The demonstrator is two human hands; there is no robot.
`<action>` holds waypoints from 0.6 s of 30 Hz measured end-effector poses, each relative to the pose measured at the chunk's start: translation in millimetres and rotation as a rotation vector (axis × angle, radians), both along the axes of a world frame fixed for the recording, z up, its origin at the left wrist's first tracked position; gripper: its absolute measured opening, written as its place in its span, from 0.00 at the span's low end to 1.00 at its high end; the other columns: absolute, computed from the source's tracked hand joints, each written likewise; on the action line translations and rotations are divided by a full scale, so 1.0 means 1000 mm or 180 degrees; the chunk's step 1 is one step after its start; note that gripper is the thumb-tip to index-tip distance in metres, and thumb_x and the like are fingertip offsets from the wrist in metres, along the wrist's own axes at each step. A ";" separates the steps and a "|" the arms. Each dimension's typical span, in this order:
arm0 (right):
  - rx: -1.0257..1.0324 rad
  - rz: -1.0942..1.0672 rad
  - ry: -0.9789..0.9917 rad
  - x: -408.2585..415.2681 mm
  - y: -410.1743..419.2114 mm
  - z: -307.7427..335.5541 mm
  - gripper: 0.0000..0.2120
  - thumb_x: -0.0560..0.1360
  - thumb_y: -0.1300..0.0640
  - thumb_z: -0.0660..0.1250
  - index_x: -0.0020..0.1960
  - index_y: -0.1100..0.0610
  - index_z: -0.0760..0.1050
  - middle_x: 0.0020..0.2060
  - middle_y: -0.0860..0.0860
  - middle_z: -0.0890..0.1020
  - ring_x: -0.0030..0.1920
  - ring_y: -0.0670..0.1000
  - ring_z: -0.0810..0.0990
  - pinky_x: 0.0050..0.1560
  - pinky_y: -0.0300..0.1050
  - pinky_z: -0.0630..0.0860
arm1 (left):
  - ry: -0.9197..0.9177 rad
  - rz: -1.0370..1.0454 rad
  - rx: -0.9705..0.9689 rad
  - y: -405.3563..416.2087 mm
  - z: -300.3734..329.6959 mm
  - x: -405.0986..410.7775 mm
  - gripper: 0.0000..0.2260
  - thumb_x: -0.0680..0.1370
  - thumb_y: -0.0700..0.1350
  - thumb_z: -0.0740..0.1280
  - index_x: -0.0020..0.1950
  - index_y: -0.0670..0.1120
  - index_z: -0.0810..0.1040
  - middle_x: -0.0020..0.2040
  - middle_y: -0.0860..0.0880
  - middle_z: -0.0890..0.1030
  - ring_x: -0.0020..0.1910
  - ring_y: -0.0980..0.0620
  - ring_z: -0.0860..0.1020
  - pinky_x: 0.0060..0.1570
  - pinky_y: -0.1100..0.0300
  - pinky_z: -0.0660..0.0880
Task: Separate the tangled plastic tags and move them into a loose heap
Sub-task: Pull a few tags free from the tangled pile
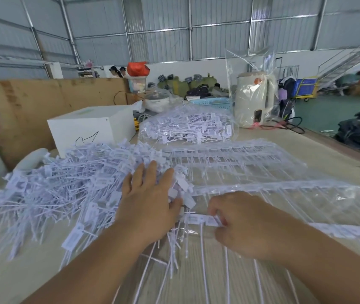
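Our left hand [150, 202] lies flat, fingers straight, on the right edge of the loose heap of tags [65, 185] filling the left centre of the frame. Our right hand [238, 222] pinches a strip of joined tags [198, 219] just right of it, low on the pale surface [339, 154]. More strips [240, 159] spread toward the right. Behind, a bagged bundle [188, 126], white box [91, 126] and wrapped kettle [253, 97] stand.

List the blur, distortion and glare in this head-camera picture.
Head view: wide-angle bending curves the wall girders; the right edge smears into motion blur; the loose heap of tags is soft, the left hand and right hand sharper; glare streaks the plastic wrap on the kettle.
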State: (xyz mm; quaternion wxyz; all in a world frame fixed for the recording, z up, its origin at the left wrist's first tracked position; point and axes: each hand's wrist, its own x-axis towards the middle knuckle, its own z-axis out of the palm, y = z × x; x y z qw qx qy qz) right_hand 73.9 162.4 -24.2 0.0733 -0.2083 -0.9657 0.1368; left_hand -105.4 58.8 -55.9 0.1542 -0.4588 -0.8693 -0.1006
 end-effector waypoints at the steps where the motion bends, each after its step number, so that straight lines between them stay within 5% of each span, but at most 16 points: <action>1: 0.0069 0.0003 -0.0022 0.000 0.000 0.000 0.13 0.75 0.54 0.63 0.59 0.44 0.72 0.44 0.41 0.72 0.52 0.48 0.69 0.52 0.44 0.61 | 0.0010 -0.0001 0.0027 0.000 0.000 0.001 0.30 0.80 0.63 0.51 0.79 0.58 0.46 0.80 0.49 0.42 0.78 0.45 0.38 0.74 0.45 0.39; 5: 0.0323 -0.0036 -0.0112 -0.004 0.001 -0.005 0.19 0.75 0.55 0.61 0.64 0.43 0.69 0.56 0.49 0.73 0.61 0.52 0.67 0.62 0.50 0.64 | 0.0100 -0.0061 0.0106 -0.001 0.003 0.004 0.33 0.79 0.63 0.55 0.79 0.56 0.45 0.80 0.50 0.41 0.78 0.46 0.37 0.74 0.46 0.38; 13: 0.0318 0.0098 0.0350 0.002 0.007 0.008 0.08 0.72 0.56 0.64 0.45 0.42 0.69 0.41 0.41 0.71 0.49 0.47 0.66 0.51 0.47 0.61 | 0.0014 -0.0895 0.0292 -0.004 0.013 0.020 0.26 0.80 0.61 0.54 0.78 0.62 0.55 0.80 0.53 0.46 0.76 0.56 0.39 0.73 0.53 0.36; 18: 0.0279 0.0212 0.0506 0.009 0.002 0.020 0.08 0.71 0.51 0.66 0.42 0.43 0.65 0.46 0.42 0.69 0.52 0.47 0.66 0.51 0.46 0.61 | -0.0214 -0.1176 -0.0320 -0.005 0.009 0.013 0.21 0.82 0.59 0.52 0.75 0.69 0.55 0.81 0.56 0.45 0.77 0.55 0.39 0.73 0.55 0.37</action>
